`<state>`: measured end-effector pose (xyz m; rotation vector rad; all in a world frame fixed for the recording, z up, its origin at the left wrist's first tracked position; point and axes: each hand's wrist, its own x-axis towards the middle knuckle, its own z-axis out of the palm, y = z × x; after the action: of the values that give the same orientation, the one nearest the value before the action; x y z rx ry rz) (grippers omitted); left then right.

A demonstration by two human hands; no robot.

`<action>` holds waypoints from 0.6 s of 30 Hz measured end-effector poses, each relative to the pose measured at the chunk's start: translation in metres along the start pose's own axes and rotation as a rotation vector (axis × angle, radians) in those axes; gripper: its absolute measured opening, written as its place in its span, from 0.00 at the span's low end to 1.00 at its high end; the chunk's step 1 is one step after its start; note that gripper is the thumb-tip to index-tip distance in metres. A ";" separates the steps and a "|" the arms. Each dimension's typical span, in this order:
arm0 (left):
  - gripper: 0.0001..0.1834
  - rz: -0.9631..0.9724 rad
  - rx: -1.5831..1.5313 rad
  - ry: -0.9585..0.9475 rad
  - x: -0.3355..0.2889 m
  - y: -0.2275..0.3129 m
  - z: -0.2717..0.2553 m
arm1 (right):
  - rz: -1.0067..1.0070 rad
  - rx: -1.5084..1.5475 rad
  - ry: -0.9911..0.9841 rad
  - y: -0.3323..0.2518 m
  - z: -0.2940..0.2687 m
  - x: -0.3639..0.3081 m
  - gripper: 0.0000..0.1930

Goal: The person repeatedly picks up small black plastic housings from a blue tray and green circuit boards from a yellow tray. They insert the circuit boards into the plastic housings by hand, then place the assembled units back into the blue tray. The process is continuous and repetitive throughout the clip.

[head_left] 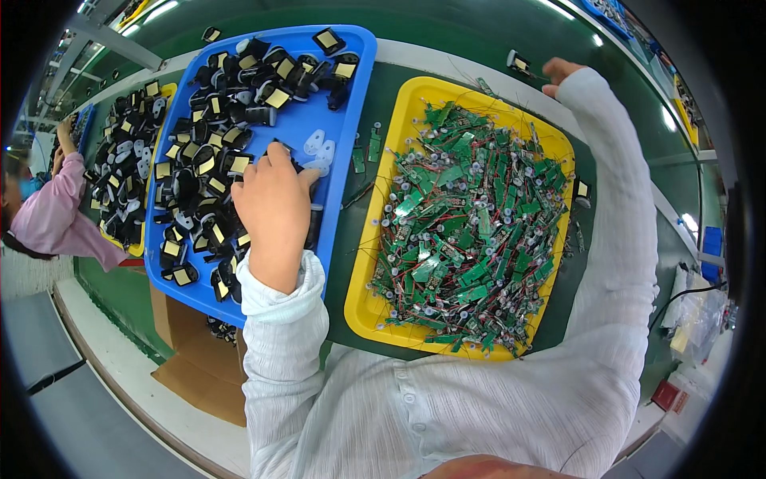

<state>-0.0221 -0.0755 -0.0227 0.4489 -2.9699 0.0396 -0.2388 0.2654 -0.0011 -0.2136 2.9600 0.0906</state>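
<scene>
My left hand (274,209) is over the blue tray (363,80), its fingers curled down around a black plastic casing (298,165); the fingertips are partly hidden. Black casings with pale yellow pads (209,165) fill much of this tray, and several clear plastic pieces (319,148) lie beside my fingers. At the far right, my right hand (563,73) is stretched out over the green bench with thumb and fingers apart. Just left of its fingertips lies another padded black casing (519,61). Between my arms, a yellow tray (363,307) holds a heap of green circuit boards (471,231) with thin red and black wires.
Loose circuit boards (374,144) lie between the trays. A casing (582,190) sits right of the yellow tray, another (211,34) beyond the blue one. At left, a co-worker in a pink sleeve (60,199) works by another filled tray (163,96). A cardboard box (195,351) stands below.
</scene>
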 end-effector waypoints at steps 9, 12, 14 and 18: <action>0.15 0.051 -0.312 0.104 0.002 0.018 -0.015 | -0.497 0.427 -0.023 -0.041 -0.032 -0.160 0.15; 0.14 0.003 -0.395 -0.047 0.000 0.026 -0.025 | -0.616 0.544 0.028 -0.060 -0.016 -0.168 0.11; 0.14 0.061 -0.502 0.036 -0.004 0.027 -0.024 | -0.637 0.527 0.046 -0.066 -0.004 -0.170 0.11; 0.13 0.075 -0.646 0.135 -0.007 0.029 -0.025 | -0.660 0.483 0.067 -0.078 0.003 -0.180 0.09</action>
<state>-0.0208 -0.0445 0.0006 0.2323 -2.6537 -0.8149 -0.0509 0.2131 0.0235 -1.0972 2.6960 -0.7070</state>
